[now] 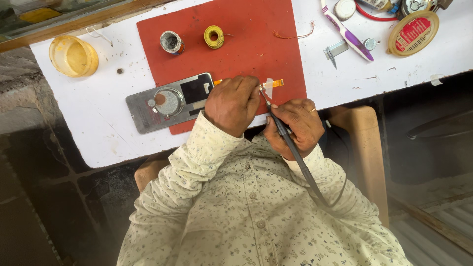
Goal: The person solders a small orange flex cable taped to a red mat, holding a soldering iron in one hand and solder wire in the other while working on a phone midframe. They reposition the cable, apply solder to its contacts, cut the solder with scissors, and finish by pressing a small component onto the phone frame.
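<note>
My left hand (232,103) rests on the red mat (256,44), its fingers pinching a small orange flex strip (272,84) with a clear tab. My right hand (294,125) grips a dark soldering iron (276,118) like a pen. Its tip points up at the strip, right beside my left fingertips. The iron's grey cable (308,172) trails down across my patterned shirt. A grey metal phone back panel (165,102) lies just left of my left hand, partly on the mat.
On the mat stand a yellow solder spool (214,36) and a grey spool (171,42). A yellow plastic bowl (73,56) sits far left on the white table (98,128). A purple-white tool (347,33), a round tin (413,32) and small parts lie top right.
</note>
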Tool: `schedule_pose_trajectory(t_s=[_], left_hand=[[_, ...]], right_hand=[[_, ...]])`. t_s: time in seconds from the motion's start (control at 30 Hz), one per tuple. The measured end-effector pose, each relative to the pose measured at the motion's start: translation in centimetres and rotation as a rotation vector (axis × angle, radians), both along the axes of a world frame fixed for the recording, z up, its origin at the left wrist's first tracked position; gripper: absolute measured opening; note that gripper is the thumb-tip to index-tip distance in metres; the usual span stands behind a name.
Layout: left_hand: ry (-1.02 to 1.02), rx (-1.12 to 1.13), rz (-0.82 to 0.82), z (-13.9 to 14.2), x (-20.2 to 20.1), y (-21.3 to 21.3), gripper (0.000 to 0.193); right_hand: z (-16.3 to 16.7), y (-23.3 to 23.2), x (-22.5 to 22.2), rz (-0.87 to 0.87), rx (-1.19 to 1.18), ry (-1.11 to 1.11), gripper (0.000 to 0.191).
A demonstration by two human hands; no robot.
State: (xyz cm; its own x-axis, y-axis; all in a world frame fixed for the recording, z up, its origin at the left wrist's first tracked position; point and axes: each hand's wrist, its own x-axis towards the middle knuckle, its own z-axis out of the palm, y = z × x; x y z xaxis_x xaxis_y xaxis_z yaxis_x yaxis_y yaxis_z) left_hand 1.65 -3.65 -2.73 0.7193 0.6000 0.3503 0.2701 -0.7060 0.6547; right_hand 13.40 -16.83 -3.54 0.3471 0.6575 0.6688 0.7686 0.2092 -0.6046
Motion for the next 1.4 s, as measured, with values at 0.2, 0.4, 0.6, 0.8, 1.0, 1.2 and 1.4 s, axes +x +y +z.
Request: schedule_pose_trajectory(t_s=[0.2,0.4,0.6,0.8,1.0,1.2,1.4], left_hand=[[-0.013,0.0,-0.002,0.01,0.03,0.01,0.009],[-0.009,-0.007,-0.003,0.05,0.03,0.06,0.009],[-0.004,-0.006,0.0,0.07,0.06,0.02,0.009],[0.0,-0.011,-0.003,0.04,0.04,0.04,0.009],[-0.002,-0.007,-0.003,0.05,0.05,0.07,0.008],[-0.001,-0.006,-0.007,0.12,0.03,0.07,0.008],[-0.007,-0.005,-0.011,0.23,-0.03,0.07,0.008]], right_hand=[[0.23,-0.49,0.14,0.024,-0.053,0.006,0.025],[0.11,-0.46,0.29,0.043,-0.019,0.047,0.022],[-0.15,-0.5,0.26,0.034,0.004,0.09,0.021],[-0.23,-0.6,0.28,0.024,-0.004,0.093,0.02],[-0.3,-0.7,0.18,-0.006,-0.006,0.11,0.018],[-0.46,-0.83,0.23,-0.01,-0.013,0.126,0.017],[-0.57,-0.97,0.21,-0.009,-0.014,0.152,0.016]])
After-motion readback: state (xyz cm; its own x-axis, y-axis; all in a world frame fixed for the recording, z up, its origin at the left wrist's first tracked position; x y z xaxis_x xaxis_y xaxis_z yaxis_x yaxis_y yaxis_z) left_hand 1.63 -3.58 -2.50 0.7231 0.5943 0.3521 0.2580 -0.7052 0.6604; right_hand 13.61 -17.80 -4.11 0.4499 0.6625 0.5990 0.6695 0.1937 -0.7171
